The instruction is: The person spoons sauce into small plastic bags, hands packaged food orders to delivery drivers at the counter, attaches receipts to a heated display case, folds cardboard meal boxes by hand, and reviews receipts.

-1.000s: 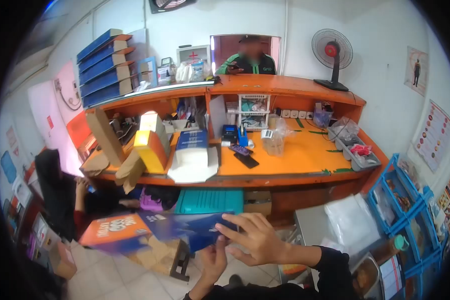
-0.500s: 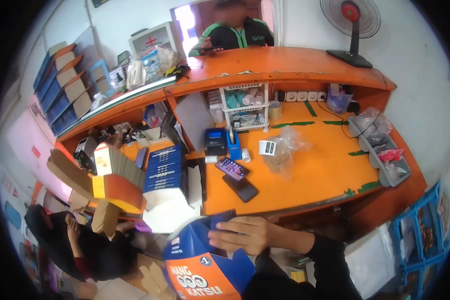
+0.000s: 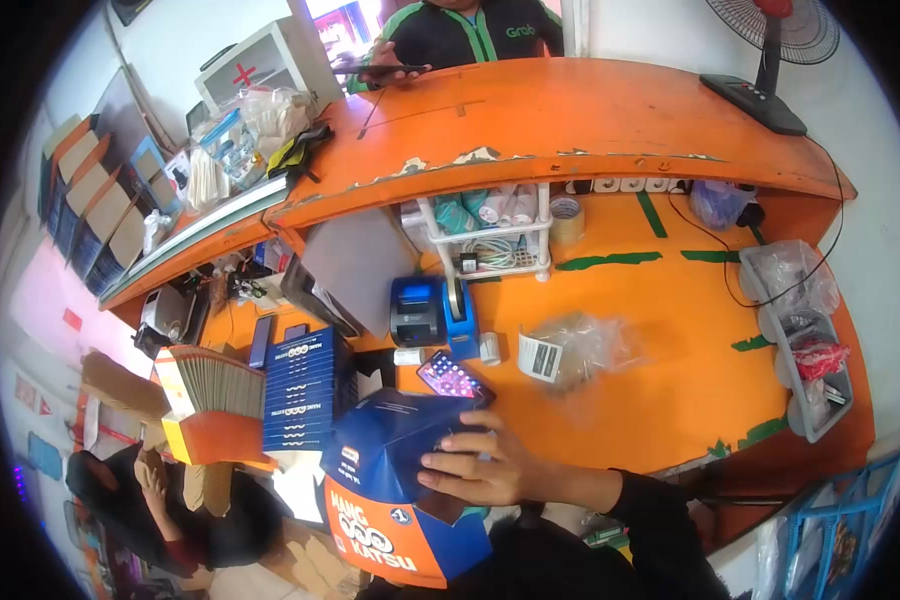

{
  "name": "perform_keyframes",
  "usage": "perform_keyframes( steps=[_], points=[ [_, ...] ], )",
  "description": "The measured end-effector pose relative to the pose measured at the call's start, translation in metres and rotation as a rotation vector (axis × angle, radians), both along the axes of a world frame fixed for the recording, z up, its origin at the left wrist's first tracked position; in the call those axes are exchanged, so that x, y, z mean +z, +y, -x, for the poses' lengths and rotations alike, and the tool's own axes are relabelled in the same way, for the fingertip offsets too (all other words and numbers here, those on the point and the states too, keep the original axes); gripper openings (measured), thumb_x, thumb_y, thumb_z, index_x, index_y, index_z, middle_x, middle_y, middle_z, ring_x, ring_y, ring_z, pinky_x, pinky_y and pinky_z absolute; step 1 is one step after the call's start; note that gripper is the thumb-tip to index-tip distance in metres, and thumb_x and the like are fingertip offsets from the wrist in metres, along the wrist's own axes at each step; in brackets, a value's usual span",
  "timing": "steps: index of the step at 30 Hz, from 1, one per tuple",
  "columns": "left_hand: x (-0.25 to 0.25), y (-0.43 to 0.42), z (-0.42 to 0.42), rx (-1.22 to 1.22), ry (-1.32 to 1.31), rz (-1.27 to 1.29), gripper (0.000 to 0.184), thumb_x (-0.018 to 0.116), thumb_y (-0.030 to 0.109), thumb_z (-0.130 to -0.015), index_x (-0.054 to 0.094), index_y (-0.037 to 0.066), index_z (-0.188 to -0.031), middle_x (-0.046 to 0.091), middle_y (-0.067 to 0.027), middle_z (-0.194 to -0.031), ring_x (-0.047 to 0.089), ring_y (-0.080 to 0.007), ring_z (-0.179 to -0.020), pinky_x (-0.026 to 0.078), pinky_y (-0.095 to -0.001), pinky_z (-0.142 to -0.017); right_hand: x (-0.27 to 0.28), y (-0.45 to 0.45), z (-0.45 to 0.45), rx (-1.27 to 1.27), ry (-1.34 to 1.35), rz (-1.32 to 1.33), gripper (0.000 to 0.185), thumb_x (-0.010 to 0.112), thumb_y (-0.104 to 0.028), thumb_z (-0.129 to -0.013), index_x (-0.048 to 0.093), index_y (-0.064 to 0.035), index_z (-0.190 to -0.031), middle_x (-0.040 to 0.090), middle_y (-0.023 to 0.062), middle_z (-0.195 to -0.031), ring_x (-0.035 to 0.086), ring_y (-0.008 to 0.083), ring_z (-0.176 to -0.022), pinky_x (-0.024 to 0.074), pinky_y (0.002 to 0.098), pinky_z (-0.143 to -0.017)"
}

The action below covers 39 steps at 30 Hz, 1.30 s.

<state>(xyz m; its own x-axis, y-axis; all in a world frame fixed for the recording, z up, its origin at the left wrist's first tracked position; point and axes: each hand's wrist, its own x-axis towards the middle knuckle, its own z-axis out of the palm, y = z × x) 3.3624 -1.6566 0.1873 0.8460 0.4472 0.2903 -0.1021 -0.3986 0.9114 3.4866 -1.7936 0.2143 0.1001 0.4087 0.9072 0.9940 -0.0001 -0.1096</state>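
Note:
A blue and orange printed carton box [image 3: 390, 500] stands opened out at the lower middle of the head view, by the counter's front edge. My right hand [image 3: 485, 462] grips its upper right edge, fingers bent over the blue side. My left hand does not show; the box and my dark sleeve fill that area. Just beyond the box lies a lit phone [image 3: 452, 378] on the orange counter [image 3: 660, 400]. Left of the box are a stack of blue folded cartons [image 3: 298, 395] and a row of yellow and orange ones [image 3: 215, 385].
A label printer [image 3: 417, 310], tape dispenser [image 3: 460, 320], clear bag with a label [image 3: 580, 350], white rack [image 3: 490, 240] and grey tray [image 3: 805, 350] sit on the counter. A person in green and black [image 3: 470, 35] stands behind it; another person [image 3: 170, 500] sits lower left.
The box has gone from a flattened shape to an opened-out one. My left hand has gone out of sight. The view has moved closer to the counter.

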Motion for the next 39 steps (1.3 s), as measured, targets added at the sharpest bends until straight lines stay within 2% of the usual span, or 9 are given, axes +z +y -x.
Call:
perform_keyframes(
  steps=[7, 9, 11, 13, 15, 27, 33, 34, 39],
  points=[
    [-0.014, 0.008, -0.050, -0.091, -0.021, -0.371, 0.028, 0.040, 0.012, -0.088, 0.038, -0.001, -0.113, 0.051, -0.0114, -0.100, 0.054, -0.0198, -0.087, 0.048, -0.0299, -0.070, 0.010, -0.018, -0.026, 0.235, 0.419, 0.300, 0.026, 0.057, -0.024, -0.077, 0.060, -0.0116, -0.101, 0.044, 0.0128, -0.120, 0.042, 0.0290, -0.109, 0.0362, 0.0388, -0.087],
    [-0.017, 0.011, -0.050, -0.087, -0.016, -0.379, 0.028, 0.040, 0.012, -0.088, 0.038, -0.001, -0.113, 0.051, -0.0113, -0.099, 0.054, -0.0198, -0.087, 0.048, -0.0299, -0.070, 0.007, -0.034, -0.045, 0.540, 0.761, 0.494, 0.031, 0.055, -0.027, -0.079, 0.058, -0.0098, -0.104, 0.042, 0.0118, -0.122, 0.039, 0.0267, -0.113, 0.0341, 0.0385, -0.090],
    [-0.017, 0.011, -0.049, -0.095, 0.022, 0.236, 0.030, 0.039, 0.021, -0.089, 0.050, -0.005, -0.099, 0.058, -0.0123, -0.090, 0.056, -0.0170, -0.082, 0.046, -0.0274, -0.067, 0.003, -0.050, -0.069, 0.212, 1.127, 0.566, 0.037, 0.060, -0.027, -0.075, 0.055, -0.0091, -0.108, 0.044, 0.0102, -0.119, 0.038, 0.0269, -0.112, 0.0307, 0.0391, -0.092],
    [-0.017, 0.014, -0.048, -0.080, -0.064, 0.325, 0.031, 0.039, 0.023, -0.089, 0.049, -0.005, -0.098, 0.058, -0.0113, -0.084, 0.056, -0.0163, -0.078, 0.045, -0.0264, -0.067, -0.015, -0.074, -0.099, -0.511, 0.555, 0.688, 0.047, 0.065, -0.028, -0.069, 0.051, -0.0086, -0.110, 0.048, 0.0090, -0.110, 0.039, 0.0277, -0.108, 0.0299, 0.0397, -0.091],
    [-0.016, 0.015, -0.043, -0.023, -0.132, 0.338, 0.030, 0.039, 0.023, -0.089, 0.049, -0.004, -0.096, 0.057, -0.0100, -0.080, 0.054, -0.0146, -0.071, 0.043, -0.0256, -0.062, -0.048, -0.110, -0.116, -0.815, 0.389, 0.854, 0.053, 0.070, -0.030, -0.063, 0.051, -0.0094, -0.108, 0.050, 0.0120, -0.103, 0.039, 0.0305, -0.104, 0.0302, 0.0419, -0.087],
    [-0.039, 0.020, -0.012, 0.211, 0.027, 0.052, 0.027, 0.039, 0.019, -0.087, 0.053, -0.003, -0.092, 0.055, -0.0096, -0.068, 0.047, -0.0185, -0.057, 0.037, -0.0299, -0.053, -0.123, -0.218, -0.166, -0.330, 1.244, 0.320, 0.027, 0.059, 0.009, -0.068, 0.048, -0.0032, -0.090, 0.049, 0.0024, -0.086, 0.048, 0.0125, -0.083, 0.0398, 0.0231, -0.073],
    [-0.015, 0.025, 0.000, 0.110, 0.310, 0.175, 0.028, 0.040, 0.019, -0.087, 0.051, -0.004, -0.097, 0.055, -0.0097, -0.072, 0.048, -0.0156, -0.063, 0.038, -0.0271, -0.057, -0.130, -0.230, -0.180, -0.423, 1.303, 0.304, 0.024, 0.057, 0.010, -0.067, 0.051, -0.0028, -0.087, 0.051, 0.0024, -0.084, 0.049, 0.0129, -0.083, 0.0399, 0.0237, -0.075],
    [-0.019, 0.023, -0.007, 0.104, 0.065, 0.118, 0.028, 0.040, 0.020, -0.087, 0.052, -0.004, -0.096, 0.055, -0.0079, -0.068, 0.046, -0.0140, -0.058, 0.037, -0.0272, -0.053, -0.130, -0.228, -0.182, -0.430, 1.308, 0.293, 0.024, 0.057, 0.010, -0.067, 0.051, -0.0028, -0.087, 0.051, 0.0024, -0.084, 0.049, 0.0129, -0.083, 0.0399, 0.0237, -0.075],
    [-0.039, 0.030, 0.005, 0.164, 0.209, 0.027, 0.028, 0.041, 0.021, -0.087, 0.054, -0.003, -0.093, 0.056, -0.0091, -0.062, 0.047, -0.0162, -0.050, 0.036, -0.0292, -0.047, -0.122, -0.206, -0.184, -0.366, 1.264, 0.323, 0.024, 0.057, 0.009, -0.067, 0.052, -0.0016, -0.087, 0.052, 0.0035, -0.085, 0.050, 0.0135, -0.083, 0.0400, 0.0247, -0.075]
  ],
)
